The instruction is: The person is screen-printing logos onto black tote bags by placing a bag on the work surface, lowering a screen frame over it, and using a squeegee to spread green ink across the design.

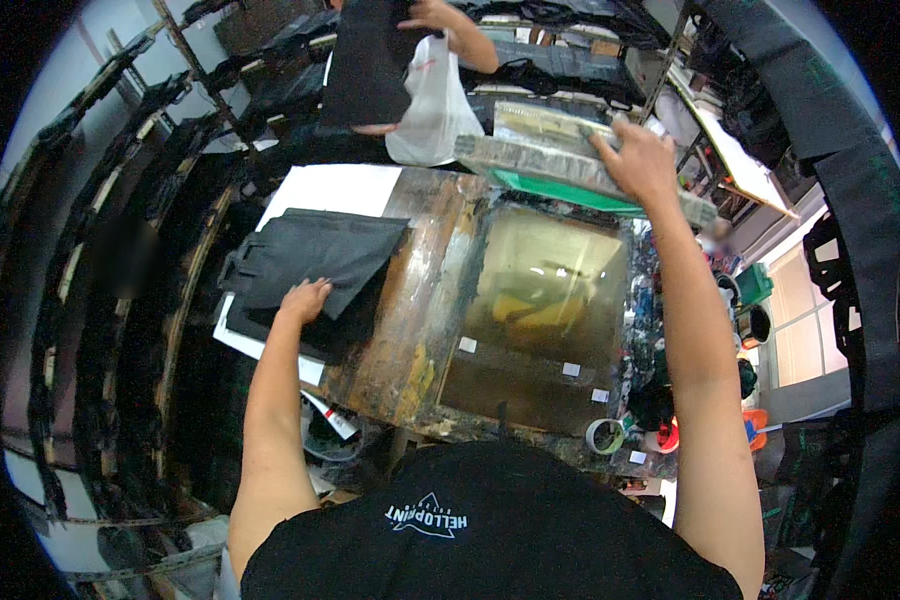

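Note:
A stack of flat black fabric bags [290, 255] with handles lies at the left of the worktable. My left hand [308, 300] is at the near edge of the top bag, its fingers bent on the fabric, and that bag's right part is folded at an angle. At the far right, a screen printing frame [545, 165] with green mesh [570, 192] is tilted up. My right hand [642, 165] grips its top right part, thumb on the near side. Below the raised frame lies a shiny brownish printing board [530, 300] with small white squares on it.
Across the table a person [370, 70] handles black cloth and a white plastic bag [435, 110]. Racks [120, 200] hung with black bags stand at the left. Tape rolls [605, 436] sit at the table's front right. White sheets [340, 188] lie under the bags.

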`<control>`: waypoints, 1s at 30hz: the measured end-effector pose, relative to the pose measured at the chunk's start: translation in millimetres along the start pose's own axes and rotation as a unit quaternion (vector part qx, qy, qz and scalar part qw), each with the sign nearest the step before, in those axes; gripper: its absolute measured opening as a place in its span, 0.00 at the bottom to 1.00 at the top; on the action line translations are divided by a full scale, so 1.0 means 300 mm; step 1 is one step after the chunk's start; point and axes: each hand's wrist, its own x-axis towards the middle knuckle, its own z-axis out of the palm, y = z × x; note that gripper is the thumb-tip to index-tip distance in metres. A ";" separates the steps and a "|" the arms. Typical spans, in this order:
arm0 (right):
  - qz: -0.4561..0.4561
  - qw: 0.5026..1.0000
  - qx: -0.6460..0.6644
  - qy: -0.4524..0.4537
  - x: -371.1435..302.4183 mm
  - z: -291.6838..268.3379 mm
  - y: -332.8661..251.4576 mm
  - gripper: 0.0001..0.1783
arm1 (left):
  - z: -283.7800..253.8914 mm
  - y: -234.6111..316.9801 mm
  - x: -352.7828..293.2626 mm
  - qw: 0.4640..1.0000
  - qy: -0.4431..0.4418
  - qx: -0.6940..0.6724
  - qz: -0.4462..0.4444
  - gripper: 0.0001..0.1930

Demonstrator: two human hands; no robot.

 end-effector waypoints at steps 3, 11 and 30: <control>-0.002 0.999 -0.012 0.030 -0.004 0.027 0.029 0.35 | -0.067 0.311 -0.074 0.995 0.031 0.055 0.073 0.28; 0.014 1.000 -0.005 -0.008 0.025 -0.021 0.000 0.42 | 0.264 1.111 -0.091 0.975 0.088 -0.081 0.190 0.44; 0.002 0.993 0.115 0.005 0.008 -0.061 0.001 0.41 | 0.508 1.487 -0.208 0.890 0.099 -0.057 0.440 0.60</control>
